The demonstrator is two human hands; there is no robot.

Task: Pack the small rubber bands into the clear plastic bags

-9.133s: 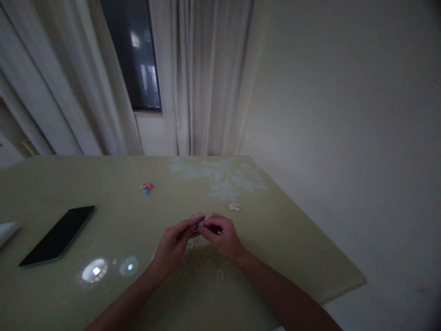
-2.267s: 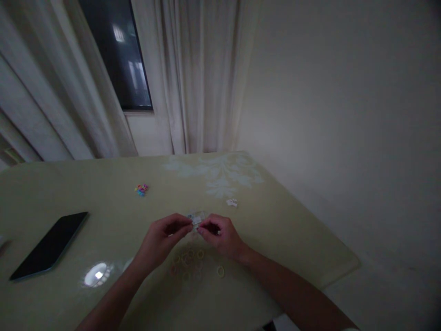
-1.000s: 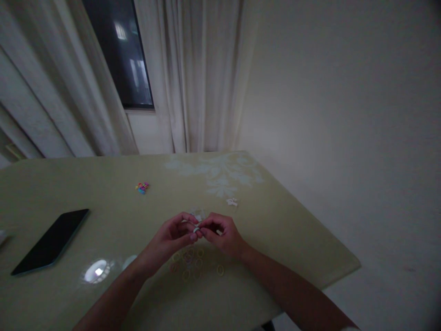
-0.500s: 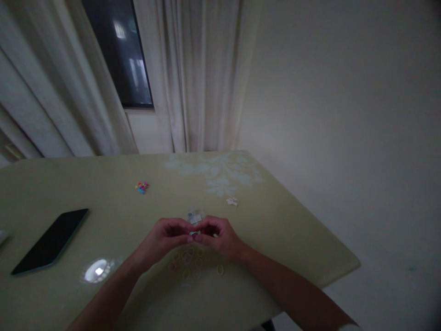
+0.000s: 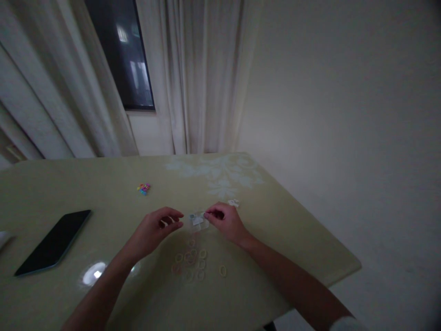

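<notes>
A small clear plastic box (image 5: 199,227) with pale pieces inside lies on the table between my hands. My left hand (image 5: 155,230) is held just left of the box, thumb and fingers apart, with nothing in it. At the box's right side, the fingertips of my right hand (image 5: 227,224) are pinched together. Whatever they hold is too small or too hidden to make out. Several thin pale rings (image 5: 190,260), yellowish and pinkish, are scattered nearer to me. One yellow ring (image 5: 223,271) lies apart on their right.
Small white pieces (image 5: 234,202) lie just beyond my right hand. Farther back on the left is a little heap of bright coloured pieces (image 5: 144,189). A dark tablet (image 5: 53,241) rests at the left. The table's edge (image 5: 310,221) slants along the wall at the right.
My hands were together over the rings, fingers meeting on a small item. They have parted: the left moved left and opened, the right moved slightly up and right to the box.
</notes>
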